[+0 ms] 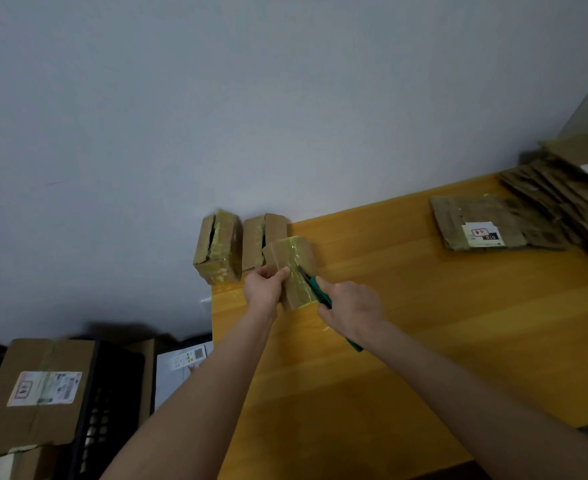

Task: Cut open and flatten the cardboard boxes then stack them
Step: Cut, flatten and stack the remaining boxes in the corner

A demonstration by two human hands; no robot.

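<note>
Standing at the left end of the worktop [424, 341], the taped box [290, 268] sits directly between the two hands, just in front of two more uncut boxes [218, 247] set against the wall. Its long axis runs roughly away from the person, and a glossy yellowish tape band runs along the upper face on that same line.

The left grip [263, 289] is clenched on the box's left side. The fingers wrap the edge and the thumb lies across the taped face, steadying it. This hand is the nearer of the two and is in full contact.

The right grip [349, 306] is closed round the green handle of a utility knife [315, 289]. The knife points up and to the left, so the box lies up-left of this hand. The blade tip meets the taped face close to the left thumb. Whether it has pierced the tape cannot be told.

Judgement: the cut depends on drawing the blade along the tape line, that is, along the box's long axis. The left thumb sits close to that path and is at risk.

Flattened cardboard [476, 233] lies stacked well apart at the right end of the worktop. A larger labelled carton [39, 393] and a black crate [109, 410] sit below to the left.
</note>
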